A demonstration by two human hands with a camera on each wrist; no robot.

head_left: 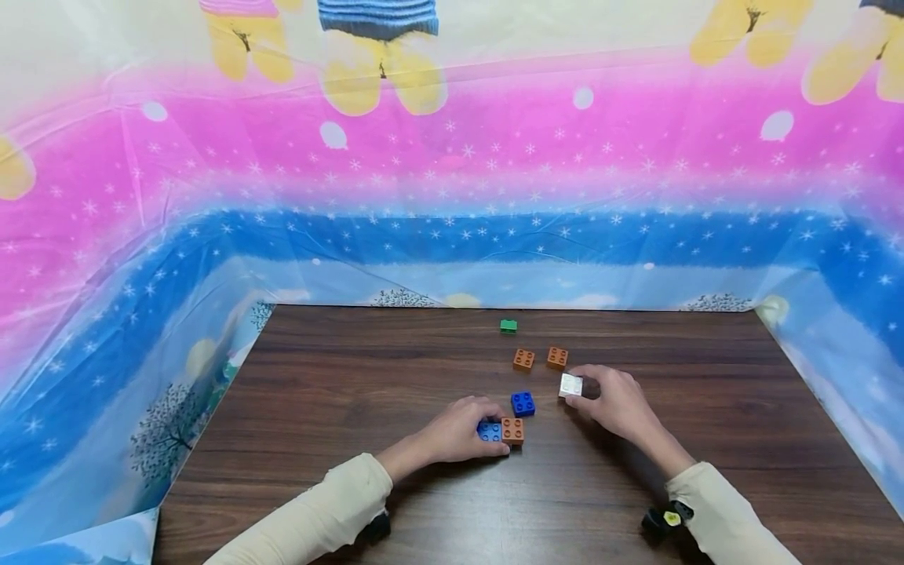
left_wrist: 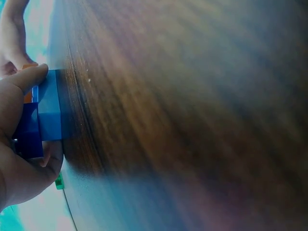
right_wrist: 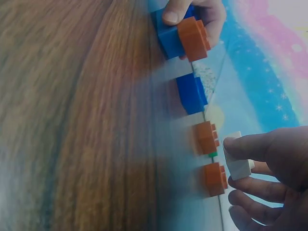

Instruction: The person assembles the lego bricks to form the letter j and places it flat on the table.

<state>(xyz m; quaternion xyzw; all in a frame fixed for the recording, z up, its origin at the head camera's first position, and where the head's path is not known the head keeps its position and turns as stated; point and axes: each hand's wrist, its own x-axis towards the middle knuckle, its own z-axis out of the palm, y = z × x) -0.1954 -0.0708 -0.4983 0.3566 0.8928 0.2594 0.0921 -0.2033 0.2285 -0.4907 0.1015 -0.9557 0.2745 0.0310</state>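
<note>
My left hand (head_left: 462, 431) grips a small stack of toy building bricks low over the table. In the stack, a lighter blue brick (right_wrist: 169, 41) lies at the bottom, with an orange brick (head_left: 512, 430) and a darker blue brick (left_wrist: 30, 130) side by side on top. My right hand (head_left: 617, 402) pinches a white brick (head_left: 570, 384) between thumb and fingers, raised off the table in the right wrist view. Between the hands stands a loose blue brick (head_left: 523, 404), studs up, just beyond the stack.
Two orange bricks, a left one (head_left: 523, 360) and a right one (head_left: 557, 358), sit beyond the white brick. A green brick (head_left: 508, 326) lies near the back edge of the brown wooden table (head_left: 353, 353). A patterned cloth (head_left: 452, 235) hangs around the back and sides.
</note>
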